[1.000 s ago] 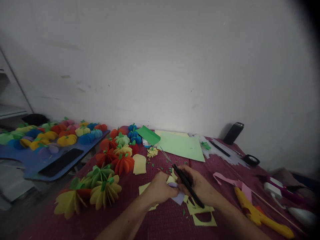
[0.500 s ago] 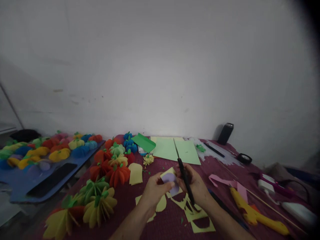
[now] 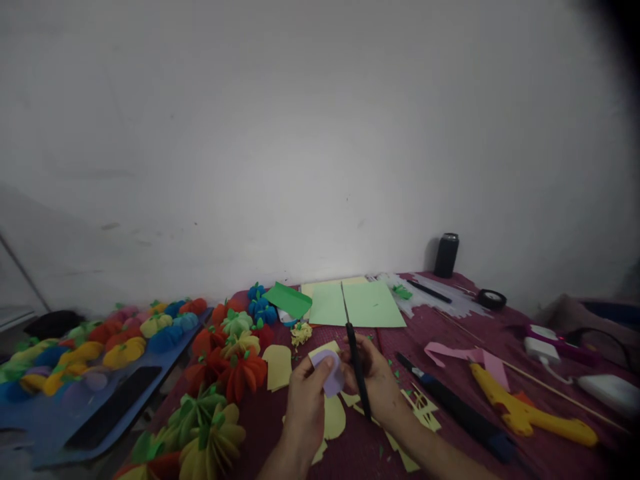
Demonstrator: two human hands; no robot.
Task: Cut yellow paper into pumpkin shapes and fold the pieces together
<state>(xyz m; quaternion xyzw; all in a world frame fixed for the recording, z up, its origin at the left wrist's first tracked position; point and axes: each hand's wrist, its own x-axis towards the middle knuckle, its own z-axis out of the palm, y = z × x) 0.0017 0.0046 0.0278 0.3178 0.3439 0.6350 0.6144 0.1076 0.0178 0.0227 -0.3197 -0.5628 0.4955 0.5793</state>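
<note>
My left hand [image 3: 307, 402] pinches a rounded lilac paper piece [image 3: 332, 379] laid over a pale yellow paper [image 3: 323, 346]. In my right hand [image 3: 377, 383] are black-handled scissors [image 3: 354, 360], their blades pointing up and away from me. The blades look close together, just right of the papers. Under and around my hands lie yellow paper offcuts [image 3: 419, 410] and rounded yellow cut pieces [image 3: 334, 417]. Another small stack of rounded yellow pieces [image 3: 278, 367] rests to the left of my left hand.
Folded paper pumpkins [image 3: 243, 365] crowd the left side, more on a blue table [image 3: 30, 423] beside a black phone [image 3: 115, 407]. Light green sheets [image 3: 373, 303] lie behind. At right are a yellow glue gun [image 3: 530, 407], a dark-handled tool [image 3: 460, 408], black tape [image 3: 491, 299] and a black can [image 3: 447, 255].
The view has shifted a little. My left hand has turned more upright with the lilac and yellow papers, and the scissors stay in my right hand.
</note>
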